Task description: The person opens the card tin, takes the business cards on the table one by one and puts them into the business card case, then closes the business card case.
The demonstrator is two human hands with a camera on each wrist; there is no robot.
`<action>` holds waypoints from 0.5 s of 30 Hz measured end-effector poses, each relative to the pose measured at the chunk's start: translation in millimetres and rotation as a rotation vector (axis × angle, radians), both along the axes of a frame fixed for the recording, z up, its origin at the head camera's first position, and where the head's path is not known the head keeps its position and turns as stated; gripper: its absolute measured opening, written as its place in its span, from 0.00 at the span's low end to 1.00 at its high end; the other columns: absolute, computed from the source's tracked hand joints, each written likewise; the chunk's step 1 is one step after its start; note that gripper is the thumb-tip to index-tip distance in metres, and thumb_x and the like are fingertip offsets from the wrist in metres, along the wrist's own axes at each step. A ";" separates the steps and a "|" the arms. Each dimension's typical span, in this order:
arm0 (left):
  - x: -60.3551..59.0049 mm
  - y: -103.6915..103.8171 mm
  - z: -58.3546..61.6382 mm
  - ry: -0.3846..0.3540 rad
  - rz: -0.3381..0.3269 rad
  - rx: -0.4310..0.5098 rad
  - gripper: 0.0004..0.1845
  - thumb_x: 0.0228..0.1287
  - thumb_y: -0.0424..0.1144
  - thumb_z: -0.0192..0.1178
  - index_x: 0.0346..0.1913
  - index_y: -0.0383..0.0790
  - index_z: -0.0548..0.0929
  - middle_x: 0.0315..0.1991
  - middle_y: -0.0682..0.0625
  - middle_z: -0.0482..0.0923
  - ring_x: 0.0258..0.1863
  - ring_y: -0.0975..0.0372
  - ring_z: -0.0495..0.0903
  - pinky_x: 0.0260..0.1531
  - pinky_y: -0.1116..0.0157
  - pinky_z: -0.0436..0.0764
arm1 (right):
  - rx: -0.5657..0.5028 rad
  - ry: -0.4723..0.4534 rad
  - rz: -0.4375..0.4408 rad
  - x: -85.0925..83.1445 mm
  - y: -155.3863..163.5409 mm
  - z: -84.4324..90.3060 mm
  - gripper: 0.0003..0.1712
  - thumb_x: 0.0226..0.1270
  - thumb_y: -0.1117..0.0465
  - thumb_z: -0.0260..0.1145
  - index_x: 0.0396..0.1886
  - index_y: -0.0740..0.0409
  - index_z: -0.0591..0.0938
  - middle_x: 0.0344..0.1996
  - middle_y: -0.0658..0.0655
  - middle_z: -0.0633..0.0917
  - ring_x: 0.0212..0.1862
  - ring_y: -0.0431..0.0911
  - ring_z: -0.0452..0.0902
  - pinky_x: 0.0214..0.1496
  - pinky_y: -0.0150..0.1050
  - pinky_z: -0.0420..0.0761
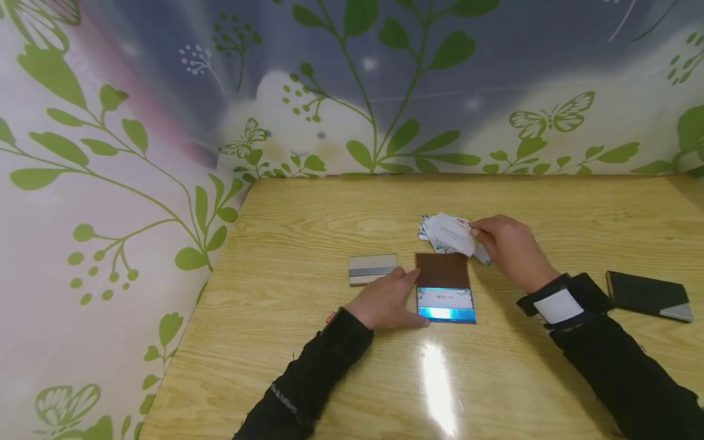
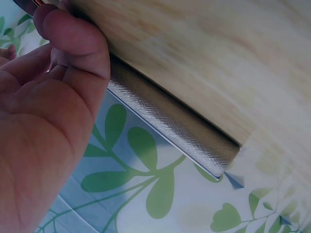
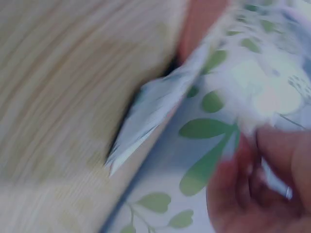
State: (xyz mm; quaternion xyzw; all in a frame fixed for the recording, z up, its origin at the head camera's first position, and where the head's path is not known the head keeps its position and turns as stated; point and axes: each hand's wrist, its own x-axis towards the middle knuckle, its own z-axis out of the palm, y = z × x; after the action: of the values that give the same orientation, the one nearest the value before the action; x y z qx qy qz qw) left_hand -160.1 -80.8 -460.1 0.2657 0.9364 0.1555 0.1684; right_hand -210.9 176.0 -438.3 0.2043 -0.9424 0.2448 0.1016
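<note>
A brown card case [image 1: 442,269] lies spread on the table, a white printed card [image 1: 445,297] and a shiny blue-lit strip in its lower half. My left hand [image 1: 387,299] grips the case's left edge, fingers at the upper part and thumb at the lower corner. Above the case, my right hand [image 1: 508,247] pinches a white card [image 1: 452,234] by its right end, over a loose pile of floral-edged cards [image 1: 423,227]. In the right wrist view the pile [image 3: 150,111] and the hand [image 3: 257,179] are blurred.
A beige case with a grey stripe [image 1: 372,270] lies just left of the brown one; its textured silver side [image 2: 165,121] shows in the left wrist view. A black case with a silver corner [image 1: 649,296] sits right of my right wrist. Patterned cloth [image 1: 352,91] borders the table.
</note>
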 end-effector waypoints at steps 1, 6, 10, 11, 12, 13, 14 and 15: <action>-0.2 0.3 -0.2 0.001 0.001 -0.001 0.53 0.50 0.65 0.65 0.74 0.42 0.57 0.57 0.46 0.70 0.43 0.63 0.74 0.41 0.68 0.76 | -0.023 -0.049 0.035 0.6 -0.9 0.7 0.13 0.68 0.65 0.61 0.48 0.65 0.83 0.40 0.63 0.83 0.36 0.51 0.76 0.36 0.46 0.77; -1.0 1.6 -0.8 0.008 0.007 -0.008 0.52 0.49 0.65 0.65 0.73 0.41 0.59 0.55 0.47 0.70 0.43 0.63 0.74 0.43 0.66 0.76 | -0.038 -0.229 0.177 3.9 -5.8 1.6 0.09 0.68 0.64 0.62 0.44 0.60 0.84 0.36 0.55 0.83 0.33 0.46 0.72 0.34 0.39 0.73; -1.1 2.2 -1.0 0.005 0.004 0.000 0.50 0.49 0.64 0.66 0.71 0.40 0.62 0.53 0.47 0.71 0.41 0.63 0.73 0.42 0.67 0.76 | -0.037 -0.276 0.212 6.0 -4.8 0.4 0.06 0.68 0.65 0.62 0.41 0.58 0.84 0.32 0.52 0.82 0.32 0.44 0.72 0.32 0.37 0.74; -1.0 2.2 -0.9 0.005 0.004 0.003 0.50 0.49 0.64 0.66 0.71 0.40 0.62 0.53 0.48 0.71 0.41 0.63 0.73 0.42 0.67 0.76 | -0.044 -0.287 0.210 5.9 -4.1 0.1 0.06 0.68 0.64 0.61 0.41 0.58 0.84 0.32 0.52 0.82 0.31 0.44 0.72 0.31 0.36 0.73; -1.0 2.2 -0.8 0.003 0.004 0.009 0.50 0.49 0.64 0.66 0.71 0.41 0.62 0.53 0.48 0.71 0.41 0.63 0.73 0.42 0.67 0.76 | -0.046 -0.294 0.211 5.8 -3.2 -0.1 0.06 0.69 0.64 0.61 0.41 0.58 0.83 0.31 0.51 0.82 0.31 0.44 0.72 0.30 0.35 0.73; -1.0 2.2 -0.7 0.003 0.003 0.012 0.50 0.49 0.64 0.66 0.71 0.41 0.62 0.53 0.48 0.71 0.41 0.63 0.73 0.41 0.67 0.76 | -0.051 -0.302 0.214 5.8 -2.4 -0.1 0.07 0.69 0.64 0.61 0.41 0.57 0.83 0.32 0.51 0.82 0.31 0.44 0.72 0.30 0.35 0.73; -0.9 2.0 -0.5 0.001 0.003 0.016 0.50 0.49 0.63 0.66 0.71 0.42 0.62 0.52 0.48 0.71 0.41 0.64 0.73 0.41 0.67 0.76 | -0.052 -0.309 0.216 5.9 -1.6 0.0 0.07 0.69 0.64 0.60 0.41 0.57 0.83 0.31 0.51 0.81 0.31 0.44 0.72 0.29 0.34 0.72; -0.9 1.9 -0.2 -0.001 0.003 0.021 0.50 0.49 0.63 0.66 0.72 0.42 0.62 0.52 0.48 0.71 0.40 0.63 0.73 0.41 0.67 0.76 | -0.051 -0.313 0.220 5.7 -0.8 -0.2 0.07 0.69 0.64 0.60 0.41 0.57 0.83 0.31 0.51 0.81 0.30 0.43 0.71 0.29 0.34 0.71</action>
State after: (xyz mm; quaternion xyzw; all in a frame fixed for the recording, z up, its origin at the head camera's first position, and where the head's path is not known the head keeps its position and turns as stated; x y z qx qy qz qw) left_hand -161.0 -78.9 -460.4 0.2660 0.9351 0.1655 0.1658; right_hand -205.2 175.2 -438.5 0.2628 -0.9122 0.3068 -0.0685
